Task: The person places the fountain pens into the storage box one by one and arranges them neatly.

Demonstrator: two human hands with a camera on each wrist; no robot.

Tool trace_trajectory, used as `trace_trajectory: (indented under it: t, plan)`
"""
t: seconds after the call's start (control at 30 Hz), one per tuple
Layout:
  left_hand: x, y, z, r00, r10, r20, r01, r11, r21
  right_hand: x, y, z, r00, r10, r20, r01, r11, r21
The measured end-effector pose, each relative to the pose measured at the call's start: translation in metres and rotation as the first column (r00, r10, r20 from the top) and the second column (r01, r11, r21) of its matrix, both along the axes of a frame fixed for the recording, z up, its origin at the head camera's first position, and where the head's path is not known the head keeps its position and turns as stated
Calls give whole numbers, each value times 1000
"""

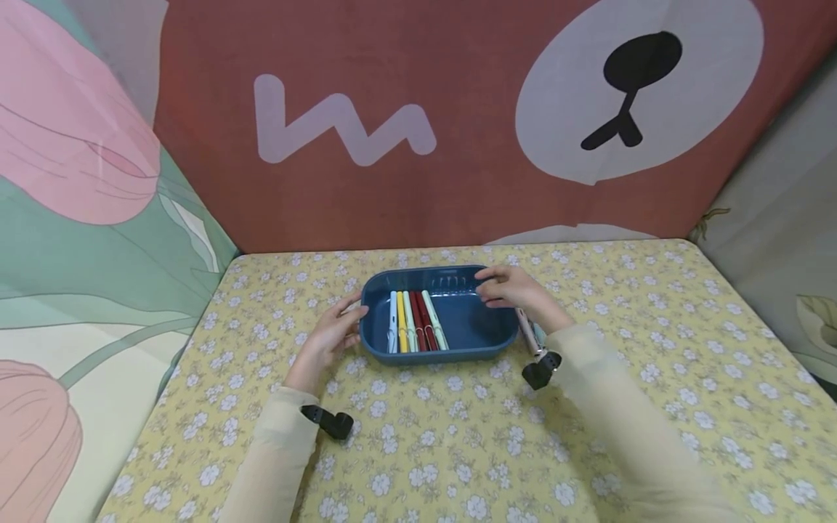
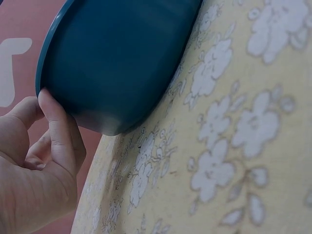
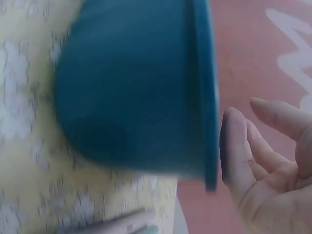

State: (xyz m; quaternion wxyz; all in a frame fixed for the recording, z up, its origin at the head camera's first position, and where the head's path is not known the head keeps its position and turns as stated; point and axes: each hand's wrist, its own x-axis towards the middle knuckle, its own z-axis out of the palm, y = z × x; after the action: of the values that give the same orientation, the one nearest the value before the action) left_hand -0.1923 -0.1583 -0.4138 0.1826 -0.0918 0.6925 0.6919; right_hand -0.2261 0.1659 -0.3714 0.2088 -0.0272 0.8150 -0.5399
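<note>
A dark blue oblong tray [image 1: 480,323] stands on the tabletop in front of me. Lying side by side in its left half are several pens with clips: a light blue pen [image 1: 392,322], a yellow pen [image 1: 402,319], dark red pens [image 1: 418,319] and mint ones. My left hand [image 1: 331,335] touches the tray's left end, its fingertips at the rim [image 2: 42,73]. Over the right end hovers my right hand [image 1: 513,288], fingers loosely bent and nothing between them. In the right wrist view, those fingers stand just apart from the rim [image 3: 209,112].
Outside the tray's right end, partly under my right wrist, lie a pale pink pen [image 1: 527,333] and a mint one [image 1: 539,334]. A yellow floral cloth [image 1: 425,436] covers the table. Behind its far edge hangs a reddish-brown printed curtain [image 1: 392,196].
</note>
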Motion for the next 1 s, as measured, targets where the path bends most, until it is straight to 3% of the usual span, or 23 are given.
trace_trajectory:
  t: [0.2,0.5,0.7,0.83,1.0]
  plan:
    - [2,2,7,1000,-7,1,7,1000,1,-2,28,3,997,-61,-42,63,997,45]
    - [-4,-1,-10,1000,7,-21,-7,1000,-22,-1,56,-5,993,-100,-57,105,990,92]
    - [-5,-1,-12,1000,10,-29,-11,999,-33,4,67,-11,994,-94,-47,99,990,104]
    - [-4,-1,-10,1000,9,-20,-9,1000,-23,5,71,-15,994,-104,-38,107,989,100]
    - [3,2,5,1000,-6,-13,6,1000,-3,3,74,-22,991,-137,-10,137,986,91]
